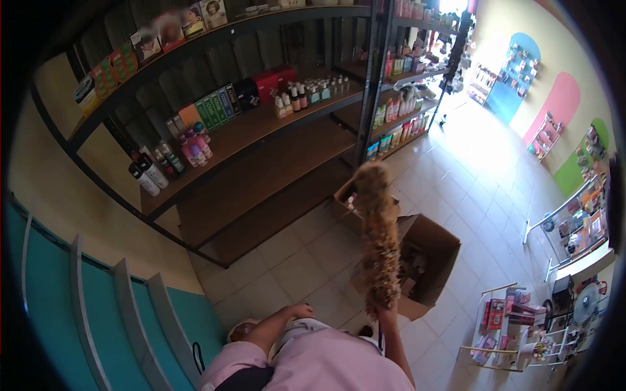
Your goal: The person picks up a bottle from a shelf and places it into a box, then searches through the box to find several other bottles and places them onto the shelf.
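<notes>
My right hand [386,314] is closed round the lower end of a fluffy brown feather duster [379,251]. The duster points away from me, its bushy head in front of the open cardboard box [443,251] and partly hiding it. Small items lie inside that box, too dim to name. Close to my waist is my left hand [301,311], its fingers curled in with nothing visible in them. Ahead of it stands a dark metal shelf unit with brown boards [261,159].
A second cardboard box [345,207] stands on the tiled floor [306,251] by the shelf. Bottles [195,148] and hair-dye boxes [218,107] line the boards. Teal shelving [52,306] is at my left, and a wire display rack [508,326] stands at the right.
</notes>
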Demonstrator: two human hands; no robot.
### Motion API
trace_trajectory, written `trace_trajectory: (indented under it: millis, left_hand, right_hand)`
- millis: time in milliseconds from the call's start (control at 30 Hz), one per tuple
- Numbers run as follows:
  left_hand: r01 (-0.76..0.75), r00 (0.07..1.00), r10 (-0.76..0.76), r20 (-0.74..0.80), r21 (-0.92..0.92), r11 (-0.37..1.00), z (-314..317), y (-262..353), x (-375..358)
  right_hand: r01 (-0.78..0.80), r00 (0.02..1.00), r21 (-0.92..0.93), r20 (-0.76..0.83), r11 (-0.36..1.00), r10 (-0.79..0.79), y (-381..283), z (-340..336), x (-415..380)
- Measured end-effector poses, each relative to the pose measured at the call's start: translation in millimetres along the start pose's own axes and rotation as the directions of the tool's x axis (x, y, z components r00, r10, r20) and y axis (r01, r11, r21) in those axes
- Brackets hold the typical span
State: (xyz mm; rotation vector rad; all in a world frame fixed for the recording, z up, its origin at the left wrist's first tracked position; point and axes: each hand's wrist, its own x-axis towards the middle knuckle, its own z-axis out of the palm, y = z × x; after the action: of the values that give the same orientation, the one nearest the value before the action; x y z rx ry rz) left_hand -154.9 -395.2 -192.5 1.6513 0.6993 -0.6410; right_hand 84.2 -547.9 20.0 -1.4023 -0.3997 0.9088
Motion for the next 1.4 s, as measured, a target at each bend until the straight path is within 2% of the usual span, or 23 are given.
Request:
trace_trajectory:
  millis: [67,100,167,200,233,267,367,400,467,500,567,600,700,800,900,933,1000,1033,1067,1167,1267,1367,1400]
  left_hand:
    - [0.079,0.992,-0.065,-0.112,0.122,0.989,26,16,16]
    - [0.139,0.984,-0.102,-0.143,0.276,0.951,34,27,27]
    - [0.259,0.962,-0.161,-0.220,0.552,0.792,50,56,41]
    - [0.254,0.967,-0.176,-0.186,0.620,0.742,55,85,40]
    - [0.226,0.974,-0.168,-0.152,0.592,0.774,57,112,37]
    - [0.200,0.980,-0.160,-0.120,0.561,0.803,62,134,34]
    - [0.038,0.999,-0.021,-0.047,0.394,0.918,93,154,47]
    - [0.033,0.982,0.043,-0.185,0.390,0.920,103,155,53]
    - [0.025,0.884,0.157,-0.441,0.381,0.924,129,151,59]
    - [0.077,0.880,0.135,-0.454,0.418,0.905,132,157,55]
    - [0.176,0.870,0.097,-0.483,0.487,0.855,127,181,39]
    - [0.311,0.863,-0.061,-0.501,0.433,0.846,126,181,45]
    - [0.366,0.882,-0.203,-0.425,0.349,0.863,124,185,42]
    - [0.341,0.893,-0.233,-0.384,0.240,0.909,131,167,52]
    - [0.348,0.862,-0.237,-0.448,0.184,0.919,141,157,59]
    - [0.366,0.843,-0.241,-0.481,0.185,0.912,146,150,62]
    - [0.226,0.928,-0.171,-0.332,0.136,0.965,149,111,91]
    - [0.154,0.958,-0.124,-0.257,0.099,0.983,149,116,86]
    - [0.194,0.949,-0.163,-0.270,0.093,0.977,148,121,81]
    - [0.147,0.911,-0.074,-0.405,0.152,0.977,151,135,64]
    - [0.186,0.892,-0.113,-0.437,0.128,0.974,146,136,63]
    - [-0.049,0.950,0.056,-0.306,0.030,0.998,137,138,67]
    - [-0.033,0.961,0.031,-0.274,-0.003,0.999,138,137,70]
  right_hand:
    - [-0.069,0.994,-0.115,0.071,0.991,0.078,10,-35,-1]
    - [-0.105,0.987,-0.171,0.103,0.980,0.123,14,-51,-3]
    - [-0.135,0.965,-0.286,0.179,0.949,0.191,4,-76,-14]
    - [-0.114,0.956,-0.380,0.208,0.918,0.205,-1,-90,-18]
    - [-0.088,0.945,-0.471,0.239,0.878,0.223,-2,-105,-23]
    - [-0.156,0.891,-0.514,0.296,0.844,0.345,29,-134,-15]
    - [0.132,0.872,-0.535,0.463,0.834,0.159,57,-181,-10]
    - [0.204,0.855,-0.496,0.510,0.844,0.094,52,-187,-11]
    - [0.207,0.847,-0.498,0.522,0.842,0.100,31,-187,-18]
    - [0.206,0.843,-0.502,0.527,0.840,0.107,24,-188,-20]
    - [0.109,0.853,-0.539,0.482,0.836,0.200,20,-195,-20]
    - [0.061,0.854,-0.555,0.459,0.830,0.244,20,-199,-20]
    - [-0.025,0.864,-0.442,0.442,0.897,0.242,25,-207,-15]
    - [-0.211,0.868,-0.446,0.323,0.870,0.377,16,-212,-11]
    - [-0.111,0.906,-0.322,0.356,0.940,0.230,22,-218,-3]
    - [-0.130,0.910,-0.305,0.341,0.943,0.236,26,-219,0]
    - [-0.179,0.915,-0.269,0.309,0.946,0.261,35,-225,2]
    - [-0.187,0.916,-0.260,0.302,0.947,0.264,33,-226,1]
    - [-0.197,0.918,-0.250,0.294,0.948,0.268,30,-224,0]
    - [-0.192,0.929,-0.242,0.268,0.951,0.256,37,-231,2]
    - [-0.181,0.940,-0.222,0.246,0.958,0.234,26,-228,14]
    - [-0.157,0.962,-0.222,0.184,0.962,0.200,16,-233,35]
    - [-0.137,0.977,-0.220,0.132,0.966,0.169,7,-234,39]
